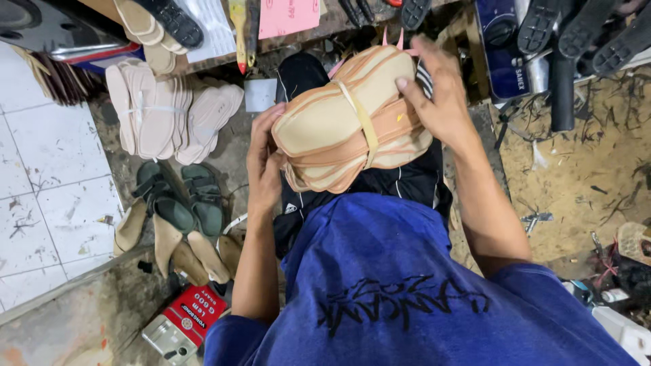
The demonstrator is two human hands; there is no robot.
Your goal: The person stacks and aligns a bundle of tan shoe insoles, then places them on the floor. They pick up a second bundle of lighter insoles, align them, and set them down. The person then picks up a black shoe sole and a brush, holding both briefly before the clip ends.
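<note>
Two hands share one load here: a thick bundle of beige and peach insoles (352, 122), tied across its middle with a pale band (363, 118). From my feed, the left hand (264, 163) cups the bundle's left end, fingers curled around the edge and under it, so I read it as closed on the stack to keep the layers from fanning out. The right hand (441, 102) presses flat over the right end, thumb on top and fingers wrapped past the far edge, gripping the same bundle. Held from both ends like this, the stack stays squared up over my lap, above the dark trousers (407, 183) and just ahead of the blue shirt (393, 285).

Off to the left, on the dirty floor (102, 318), lies another stack of pale insoles (169, 115), bound with a thin tie, probably kept within reach. Nearer me sits a pair of green sandals (180, 196), with a few loose tan soles (176, 251) beside them. A red and white tin (186, 322) lies by the floor's lower left corner. Black shoe soles (583, 30) rest on the bench along the top right edge.
</note>
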